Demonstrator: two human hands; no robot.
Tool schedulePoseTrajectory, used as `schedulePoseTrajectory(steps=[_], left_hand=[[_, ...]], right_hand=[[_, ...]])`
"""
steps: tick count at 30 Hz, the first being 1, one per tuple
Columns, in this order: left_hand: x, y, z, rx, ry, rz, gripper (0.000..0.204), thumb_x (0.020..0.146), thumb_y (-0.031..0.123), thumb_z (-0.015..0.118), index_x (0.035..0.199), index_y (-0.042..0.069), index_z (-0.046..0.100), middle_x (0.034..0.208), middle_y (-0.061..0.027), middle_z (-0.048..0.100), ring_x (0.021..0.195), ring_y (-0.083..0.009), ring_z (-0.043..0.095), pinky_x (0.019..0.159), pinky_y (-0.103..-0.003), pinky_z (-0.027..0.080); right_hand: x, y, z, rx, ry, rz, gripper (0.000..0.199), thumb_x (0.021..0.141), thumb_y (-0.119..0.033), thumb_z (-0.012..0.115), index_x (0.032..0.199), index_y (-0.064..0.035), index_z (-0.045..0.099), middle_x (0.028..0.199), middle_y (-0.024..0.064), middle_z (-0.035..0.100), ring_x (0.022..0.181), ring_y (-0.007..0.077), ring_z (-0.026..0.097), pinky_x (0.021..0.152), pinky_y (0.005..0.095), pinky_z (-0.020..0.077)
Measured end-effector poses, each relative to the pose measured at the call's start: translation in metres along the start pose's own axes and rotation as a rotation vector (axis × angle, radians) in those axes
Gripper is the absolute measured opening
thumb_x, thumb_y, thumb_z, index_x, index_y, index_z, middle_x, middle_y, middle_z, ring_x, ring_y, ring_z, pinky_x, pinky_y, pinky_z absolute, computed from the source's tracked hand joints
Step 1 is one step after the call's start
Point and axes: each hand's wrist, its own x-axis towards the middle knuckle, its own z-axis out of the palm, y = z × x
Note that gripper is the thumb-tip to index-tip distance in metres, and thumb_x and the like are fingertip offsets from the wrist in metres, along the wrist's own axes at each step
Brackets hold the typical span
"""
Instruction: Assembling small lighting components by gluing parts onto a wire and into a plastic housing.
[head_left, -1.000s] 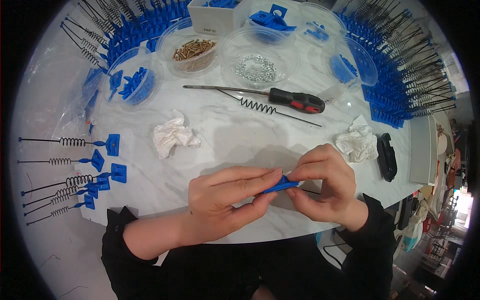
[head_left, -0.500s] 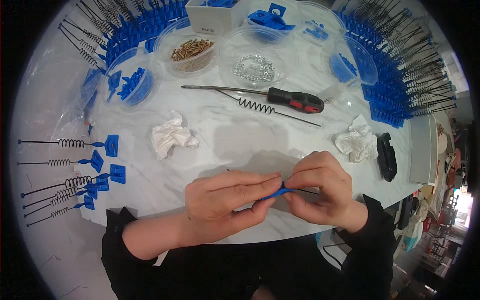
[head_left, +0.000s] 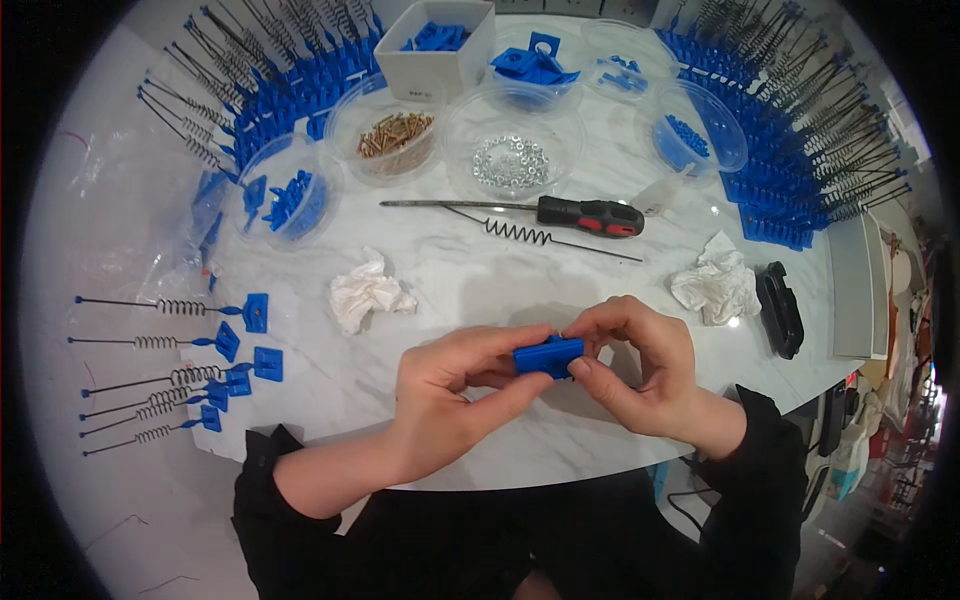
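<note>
Over the near part of the table, a blue plastic piece with a flat rectangular face (head_left: 547,357) is held between both hands. My left hand (head_left: 450,385) pinches its left side, with the thumb below and the fingers above. From the other side, the thumb and forefinger of my right hand (head_left: 645,370) grip its right end. Whatever lies behind the piece between the fingers is mostly hidden. Beyond the hands lie a black coiled spring rod (head_left: 518,232) and a screwdriver with a black and red handle (head_left: 590,215).
Crumpled tissues (head_left: 368,290) lie left and right, with a black case (head_left: 780,310) at right. Farther back stand tubs of golden screws (head_left: 398,135), metal nuts (head_left: 510,162) and blue parts (head_left: 292,203). Finished-looking spring rods with blue bases (head_left: 258,313) line both sides.
The blue piece has turned so its broad flat face shows, and the thin rod beside my right fingers is no longer visible. The view has shifted slightly.
</note>
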Motion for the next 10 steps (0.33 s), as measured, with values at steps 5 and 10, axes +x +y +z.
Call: schedulePoseTrajectory(steps=[5,10], left_hand=[[-0.003,-0.005,0.002,-0.039,-0.013,-0.032,0.046,0.085,-0.009,0.068,0.129,0.002,0.06,0.116,-0.011,0.066,0.099,-0.015,0.067,0.087,-0.027,0.056],[-0.003,-0.01,-0.001,0.001,-0.046,-0.019,0.052,0.085,-0.01,0.067,0.134,0.002,0.055,0.12,-0.0129,0.065,0.104,-0.0158,0.066,0.087,-0.028,0.056]], right_hand=[[-0.001,0.002,0.0,0.026,0.023,0.08,0.021,0.085,-0.002,0.068,0.104,0.0009,0.062,0.08,0.0073,0.065,0.072,0.0109,0.062,0.067,0.0253,0.0506],[-0.003,0.001,-0.006,-0.004,-0.032,0.059,0.021,0.087,-0.004,0.067,0.106,-0.0001,0.061,0.08,0.0074,0.065,0.072,0.0134,0.064,0.07,0.0246,0.0515]])
